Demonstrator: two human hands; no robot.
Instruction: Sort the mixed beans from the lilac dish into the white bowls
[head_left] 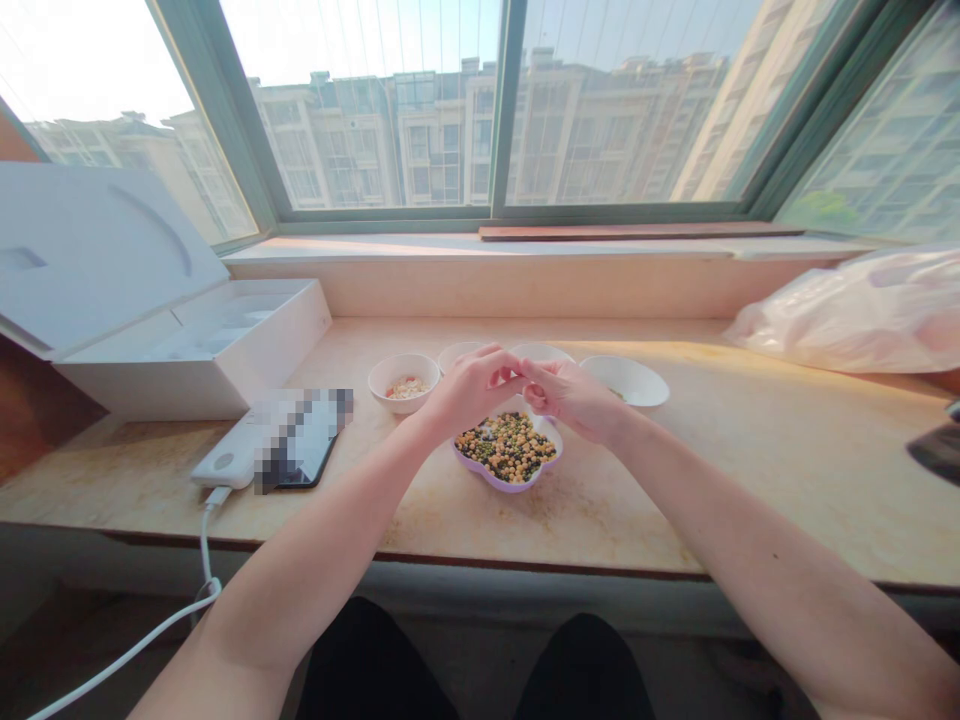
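Neatly, left hand [471,388] and right hand [570,398] pinch fingertip to fingertip, anything held hidden, low over the bean dish [504,487], a good spot against spills

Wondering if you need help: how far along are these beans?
Some looks done: the small white bowl holds a pale mix with red bits, and the white dish a little. In hand: the left hand and right hand meet over the purple flower-shaped dish, holding I cannot tell what. Left: the mixed green, yellow and dark beans heaped in that dish.
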